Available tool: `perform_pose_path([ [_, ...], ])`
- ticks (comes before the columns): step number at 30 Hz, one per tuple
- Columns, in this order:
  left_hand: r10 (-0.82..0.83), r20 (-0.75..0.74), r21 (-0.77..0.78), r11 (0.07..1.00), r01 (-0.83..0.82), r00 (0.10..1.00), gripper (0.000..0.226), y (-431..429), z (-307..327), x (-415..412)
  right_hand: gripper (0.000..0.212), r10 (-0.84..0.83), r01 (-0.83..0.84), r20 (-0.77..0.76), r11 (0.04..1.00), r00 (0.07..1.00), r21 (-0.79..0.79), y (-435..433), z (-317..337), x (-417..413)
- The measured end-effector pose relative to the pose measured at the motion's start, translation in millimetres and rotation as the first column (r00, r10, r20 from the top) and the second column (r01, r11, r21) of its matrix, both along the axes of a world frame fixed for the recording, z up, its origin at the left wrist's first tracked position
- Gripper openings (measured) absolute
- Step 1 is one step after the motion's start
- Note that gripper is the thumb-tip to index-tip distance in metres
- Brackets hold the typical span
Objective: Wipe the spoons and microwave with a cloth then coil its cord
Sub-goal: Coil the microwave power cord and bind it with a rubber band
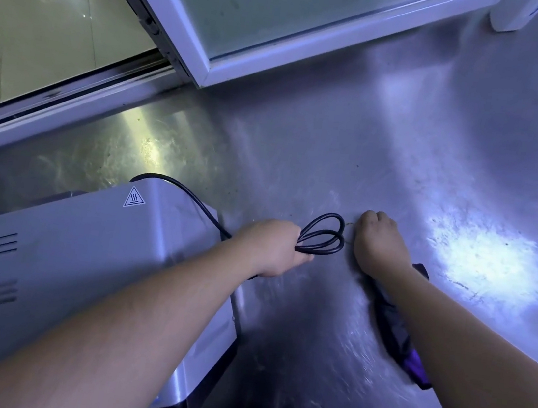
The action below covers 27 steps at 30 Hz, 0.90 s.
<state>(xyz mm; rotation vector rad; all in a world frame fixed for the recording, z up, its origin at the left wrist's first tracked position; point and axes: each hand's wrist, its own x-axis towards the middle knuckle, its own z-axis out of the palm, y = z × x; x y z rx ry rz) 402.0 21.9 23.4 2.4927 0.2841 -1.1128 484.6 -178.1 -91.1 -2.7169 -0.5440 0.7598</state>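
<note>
- Two bare hands are out over the steel bench, close together near its middle.
- Left hand is clenched tight round the black cord, several loops bunched in the fist and fanning out to the right, just short of the other hand.
- From that fist the cord runs back up and left, arching over the rear corner of the microwave and vanishing behind it.
- Microwave sits on the bench's left side, its grey vented top and a hot-surface warning triangle facing the camera, its near end reaching the front edge.
- Right hand is curled, knuckles up, pressed down on the bench surface; whether the fingers actually grip anything, I can't tell.
- Dark cloth with a purple edge lies under the right wrist and forearm, trailing back toward the bench's front edge.
- White-framed glass window stands along the far edge, one panel swung in over the bench.
- Spoons are nowhere in shot.
</note>
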Motion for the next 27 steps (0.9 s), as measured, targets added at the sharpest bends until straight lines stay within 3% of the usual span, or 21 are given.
perform_pose_path([
  [4,-0.017,0.044,0.013,1.000,0.017,0.999,0.039,1.4,2.3,-2.1,0.011,-0.248,0.291,-0.181,0.917,0.952,0.274,7.5,29.1,1.9],
  [7,-0.028,0.080,-0.003,1.000,0.028,0.996,0.030,1.7,6.4,-3.5,0.007,-0.323,0.483,-0.398,0.767,0.859,0.421,11.6,52.9,2.7],
  [9,-0.008,0.108,-0.049,0.999,0.013,0.994,0.023,2.2,11.0,-4.3,0.009,-0.271,0.550,-0.533,0.683,0.802,0.481,14.0,67.0,4.1],
  [14,0.140,0.169,-0.138,0.983,-0.117,0.976,0.041,4.7,24.9,-10.3,0.009,-0.104,0.660,-0.737,0.540,0.668,0.523,17.0,96.9,3.2],
  [19,0.243,0.205,-0.255,0.948,-0.188,0.948,0.016,0.1,37.8,-14.6,0.009,-0.017,0.668,-0.778,0.526,0.628,0.527,19.0,107.3,-5.9],
  [23,0.299,0.249,-0.288,0.931,-0.224,0.921,0.021,-5.8,44.6,-16.5,0.015,0.062,0.628,-0.764,0.529,0.642,0.571,20.3,114.7,-17.3],
  [27,0.286,0.219,-0.269,0.937,-0.224,0.933,0.025,-4.3,46.3,-21.2,0.010,0.001,0.737,-0.820,0.440,0.572,0.514,21.6,115.7,-21.8],
])
